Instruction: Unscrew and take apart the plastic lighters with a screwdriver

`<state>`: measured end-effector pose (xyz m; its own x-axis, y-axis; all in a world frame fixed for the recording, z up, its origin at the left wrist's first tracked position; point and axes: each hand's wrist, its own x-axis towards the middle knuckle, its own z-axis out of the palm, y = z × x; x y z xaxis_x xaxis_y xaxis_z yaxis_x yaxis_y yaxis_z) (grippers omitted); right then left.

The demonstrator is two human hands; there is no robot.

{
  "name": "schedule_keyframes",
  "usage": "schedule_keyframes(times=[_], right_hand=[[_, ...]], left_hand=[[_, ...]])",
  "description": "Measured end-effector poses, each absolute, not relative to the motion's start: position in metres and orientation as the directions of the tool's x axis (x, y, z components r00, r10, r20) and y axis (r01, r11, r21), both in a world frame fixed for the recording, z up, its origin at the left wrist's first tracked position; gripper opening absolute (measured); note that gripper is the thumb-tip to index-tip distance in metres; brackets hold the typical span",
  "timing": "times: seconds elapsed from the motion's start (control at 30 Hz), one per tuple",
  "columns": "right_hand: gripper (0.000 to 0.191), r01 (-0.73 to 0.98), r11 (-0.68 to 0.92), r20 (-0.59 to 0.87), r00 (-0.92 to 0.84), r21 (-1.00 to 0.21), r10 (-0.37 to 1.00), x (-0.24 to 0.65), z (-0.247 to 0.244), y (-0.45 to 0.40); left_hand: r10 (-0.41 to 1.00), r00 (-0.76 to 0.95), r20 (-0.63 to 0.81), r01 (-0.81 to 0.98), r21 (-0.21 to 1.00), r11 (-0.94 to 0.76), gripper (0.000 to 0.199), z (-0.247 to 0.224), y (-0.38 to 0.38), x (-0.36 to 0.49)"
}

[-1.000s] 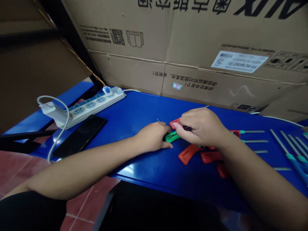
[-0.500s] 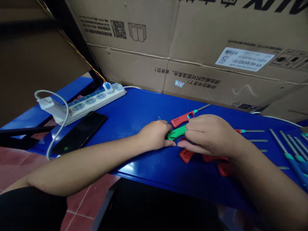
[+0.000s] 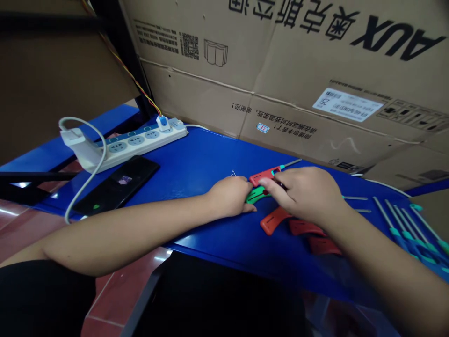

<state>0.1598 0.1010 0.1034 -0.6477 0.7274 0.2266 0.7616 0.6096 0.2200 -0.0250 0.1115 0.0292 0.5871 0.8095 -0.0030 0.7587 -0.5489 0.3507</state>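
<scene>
**At blue bench, mid-table: both hands on driver handles**

Head view: L hand (image 3: 229,196) lies palm-down on blue steel bench (image 3: 196,154), fingers curled, tips touching green handle (image 3: 256,195); can't tell if it's gripped. R hand (image 3: 303,196) is just to its right, fingers drawn narrow around sth dark at teal collar of red-handled screwdriver (image 3: 263,176). Its thin shaft points up-right toward cardboard box (image 3: 280,79). Exact hold hidden by fingers, so can't say if R hand has it firm. Green handle lies just below red one, nearly touching. Loose orange-red handles (image 3: 274,221) lie below R hand. Teal-collared drivers (image 3: 396,231) lie in a row at far right. Far left: black phone (image 3: 115,185) near white power strip (image 3: 140,142), w/ white cable (image 3: 101,159) looping between.
</scene>
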Motion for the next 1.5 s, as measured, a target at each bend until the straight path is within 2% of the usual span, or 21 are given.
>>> schedule_keyframes(times=[0.03,0.1,0.2,0.3,0.37,0.4,0.53,0.57,0.63,0.73,0.77,0.83,0.9,0.93,1.07,1.1,1.23,1.3,1.4,1.43,1.5], right_hand=[[0.058,0.804,0.555,0.163,-0.589,0.214,0.791,0.155,0.107,0.105],[0.052,0.801,0.561,0.014,-0.576,0.211,0.817,0.146,0.116,0.111],[0.028,0.691,0.708,-0.136,-0.695,0.149,0.706,0.139,0.128,0.117],[0.015,0.564,0.826,-0.21,-0.808,-0.006,0.551,0.139,0.138,0.121],[0.022,0.511,0.858,-0.217,-0.845,-0.059,0.489,0.139,0.14,0.12],[0.027,0.516,0.856,-0.211,-0.84,-0.029,0.5,0.138,0.14,0.119],[0.045,0.574,0.791,-0.184,-0.771,0.212,0.609,0.134,0.132,0.116],[0.043,0.573,0.793,-0.169,-0.777,0.206,0.606,0.134,0.13,0.116],[0.035,0.552,0.829,-0.145,-0.816,0.092,0.56,0.136,0.129,0.117],[0.045,0.502,0.861,-0.145,-0.861,-0.086,0.488,0.139,0.134,0.118],[0.043,0.504,0.86,-0.157,-0.858,-0.079,0.489,0.139,0.136,0.118],[0.034,0.541,0.841,-0.186,-0.824,0.023,0.535,0.139,0.139,0.119],[0.038,0.573,0.813,-0.208,-0.787,0.101,0.58,0.14,0.14,0.12],[0.038,0.575,0.814,-0.214,-0.787,0.085,0.579,0.141,0.141,0.121],[0.034,0.479,0.87,-0.197,-0.87,-0.114,0.453,0.146,0.142,0.121],[0.034,0.484,0.87,-0.2,-0.865,-0.095,0.46,0.147,0.142,0.121],[0.042,0.62,0.767,-0.224,-0.733,0.166,0.642,0.145,0.142,0.119],[0.037,0.603,0.789,-0.23,-0.757,0.117,0.612,0.145,0.14,0.12],[0.041,0.496,0.864,-0.194,-0.859,-0.084,0.474,0.148,0.14,0.121],[0.044,0.501,0.861,-0.184,-0.857,-0.085,0.481,0.148,0.14,0.121],[0.042,0.59,0.807,-0.189,-0.789,0.033,0.584,0.149,0.14,0.122]], left_hand=[[0.817,0.577,-0.008,0.766,0.352,-0.537,0.045,0.029,0.111,-0.025],[0.832,0.554,-0.02,0.781,0.358,-0.511,0.047,0.03,0.11,-0.024],[0.827,0.562,0.001,0.772,0.361,-0.524,0.046,0.029,0.111,-0.024],[0.816,0.578,0.019,0.762,0.345,-0.548,0.047,0.027,0.111,-0.024],[0.817,0.576,0.034,0.757,0.355,-0.549,0.049,0.024,0.112,-0.024],[0.816,0.576,0.046,0.75,0.369,-0.549,0.049,0.023,0.112,-0.025],[0.827,0.56,0.048,0.747,0.403,-0.529,0.047,0.019,0.113,-0.026],[0.828,0.558,0.048,0.75,0.399,-0.528,0.047,0.019,0.113,-0.026],[0.814,0.575,0.08,0.729,0.402,-0.554,0.047,0.018,0.113,-0.026],[0.793,0.599,0.114,0.691,0.428,-0.583,0.043,0.018,0.114,-0.026],[0.796,0.596,0.103,0.694,0.434,-0.575,0.043,0.018,0.114,-0.026],[0.819,0.569,0.069,0.726,0.425,-0.541,0.047,0.019,0.114,-0.025],[0.834,0.55,0.048,0.756,0.396,-0.522,0.052,0.02,0.114,-0.025],[0.832,0.553,0.046,0.761,0.38,-0.526,0.052,0.021,0.114,-0.025],[0.8,0.597,0.054,0.738,0.355,-0.574,0.044,0.022,0.114,-0.025],[0.8,0.597,0.058,0.734,0.362,-0.575,0.043,0.022,0.114,-0.026],[0.797,0.598,0.089,0.712,0.397,-0.579,0.05,0.021,0.116,-0.026],[0.782,0.613,0.114,0.684,0.419,-0.598,0.053,0.02,0.118,-0.026],[0.753,0.643,0.141,0.632,0.458,-0.626,0.052,0.019,0.121,-0.027],[0.747,0.65,0.139,0.625,0.462,-0.629,0.05,0.018,0.122,-0.028],[0.735,0.666,0.127,0.618,0.457,-0.64,0.045,0.018,0.123,-0.028]])
